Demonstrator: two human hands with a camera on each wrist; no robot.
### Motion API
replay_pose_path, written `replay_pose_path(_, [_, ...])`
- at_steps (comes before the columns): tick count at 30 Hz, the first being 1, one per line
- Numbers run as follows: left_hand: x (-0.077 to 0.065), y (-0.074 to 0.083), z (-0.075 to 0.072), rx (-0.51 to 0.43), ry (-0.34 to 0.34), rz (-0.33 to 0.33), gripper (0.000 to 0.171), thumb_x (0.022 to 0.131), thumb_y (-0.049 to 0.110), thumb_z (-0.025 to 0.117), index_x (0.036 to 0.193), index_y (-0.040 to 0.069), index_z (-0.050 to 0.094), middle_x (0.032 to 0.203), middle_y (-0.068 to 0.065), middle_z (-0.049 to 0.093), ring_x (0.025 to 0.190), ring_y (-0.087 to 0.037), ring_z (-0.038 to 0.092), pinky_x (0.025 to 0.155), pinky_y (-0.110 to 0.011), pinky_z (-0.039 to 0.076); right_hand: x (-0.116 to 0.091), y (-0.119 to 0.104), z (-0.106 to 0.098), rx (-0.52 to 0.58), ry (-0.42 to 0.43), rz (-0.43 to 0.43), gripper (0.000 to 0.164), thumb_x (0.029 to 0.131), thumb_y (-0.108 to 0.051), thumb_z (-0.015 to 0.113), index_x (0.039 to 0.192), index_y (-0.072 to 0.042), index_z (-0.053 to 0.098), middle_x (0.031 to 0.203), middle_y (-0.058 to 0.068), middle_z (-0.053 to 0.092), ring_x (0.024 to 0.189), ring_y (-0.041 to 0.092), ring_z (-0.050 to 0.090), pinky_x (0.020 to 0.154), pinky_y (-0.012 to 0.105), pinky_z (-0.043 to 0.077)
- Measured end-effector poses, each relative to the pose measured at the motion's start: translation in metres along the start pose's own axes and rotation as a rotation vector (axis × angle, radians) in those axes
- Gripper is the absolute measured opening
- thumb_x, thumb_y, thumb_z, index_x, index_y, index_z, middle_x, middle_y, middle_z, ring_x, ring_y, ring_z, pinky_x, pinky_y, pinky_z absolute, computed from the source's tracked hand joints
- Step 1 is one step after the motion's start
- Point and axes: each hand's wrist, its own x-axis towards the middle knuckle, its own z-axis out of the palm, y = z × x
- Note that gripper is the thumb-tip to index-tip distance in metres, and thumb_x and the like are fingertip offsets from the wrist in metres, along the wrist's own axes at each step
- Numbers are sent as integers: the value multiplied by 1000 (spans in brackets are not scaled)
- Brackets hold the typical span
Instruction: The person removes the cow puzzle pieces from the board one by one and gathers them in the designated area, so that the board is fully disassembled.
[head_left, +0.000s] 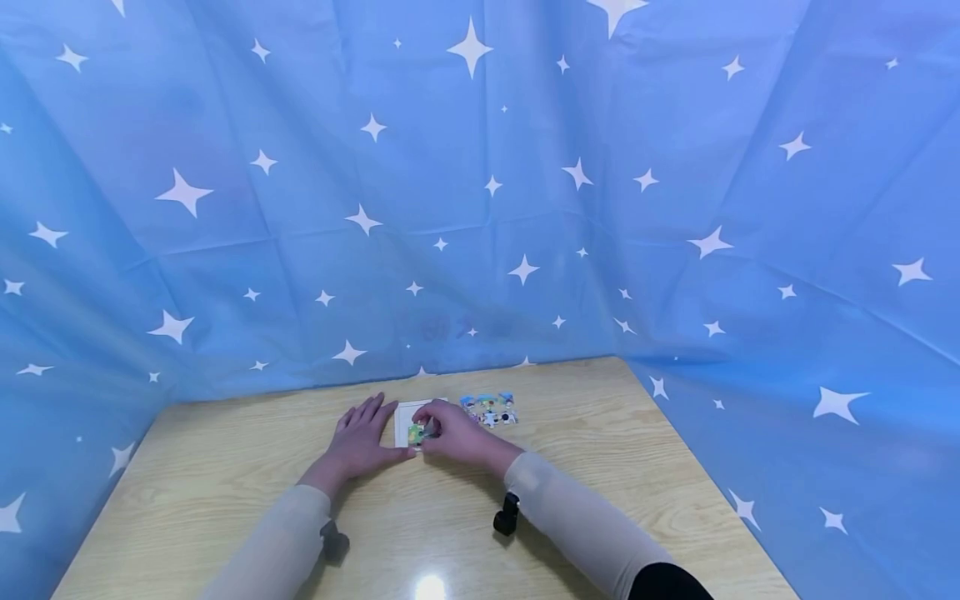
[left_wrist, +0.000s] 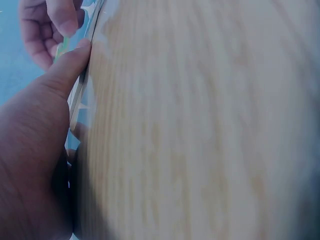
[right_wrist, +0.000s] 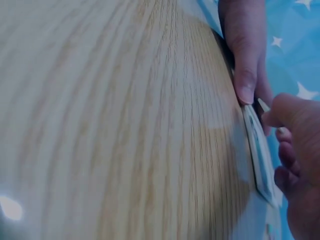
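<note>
A white puzzle tray [head_left: 402, 412] lies on the table, partly hidden by the hands. Spread along its left side, my left hand [head_left: 362, 442] has its fingers extended and its thumb against the near edge; the right wrist view shows that thumb [right_wrist: 246, 90] touching the tray's rim [right_wrist: 256, 155]. Over the tray, my right hand [head_left: 457, 435] pinches a jigsaw piece between thumb and fingers; only a thin edge of the piece [right_wrist: 263, 105] shows. A green jigsaw section [head_left: 415, 434] sits in the tray's near part, beside the right fingertips.
Several loose jigsaw pieces [head_left: 489, 410], multicoloured, lie on the table just right of the tray, beyond the right wrist. The wooden table [head_left: 600, 433] ends at a blue curtain [head_left: 420, 275] with white stars, behind and at the sides.
</note>
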Motion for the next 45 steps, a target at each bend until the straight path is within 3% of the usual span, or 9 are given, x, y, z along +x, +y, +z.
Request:
replay_pose_path(12, [-1, 2, -1, -11, 3, -16, 109, 93, 70, 77, 172, 6, 38, 180, -25, 24, 166, -49, 19, 130, -73, 13, -29, 17, -20, 68, 4, -29, 43, 97, -6, 80, 138, -5, 71, 112, 5, 66, 88, 11, 62, 78, 29, 58])
replay_pose_path(29, [-1, 1, 1, -1, -2, -17, 112, 92, 74, 75, 173, 7, 36, 180, -24, 23, 167, -48, 18, 130, -72, 14, -61, 34, -40, 77, 75, 51, 41, 95, -3, 82, 135, -4, 72, 114, 3, 67, 100, 15, 62, 89, 32, 57])
replay_pose_path(45, [1, -2, 3, -4, 10, -8, 113, 91, 74, 76, 173, 7, 35, 180, -25, 23, 166, -49, 19, 130, -73, 13, -75, 43, -51, 99, 52, 112, 42, 98, -4, 80, 140, -8, 74, 110, 0, 66, 94, 17, 60, 81, 30, 55])
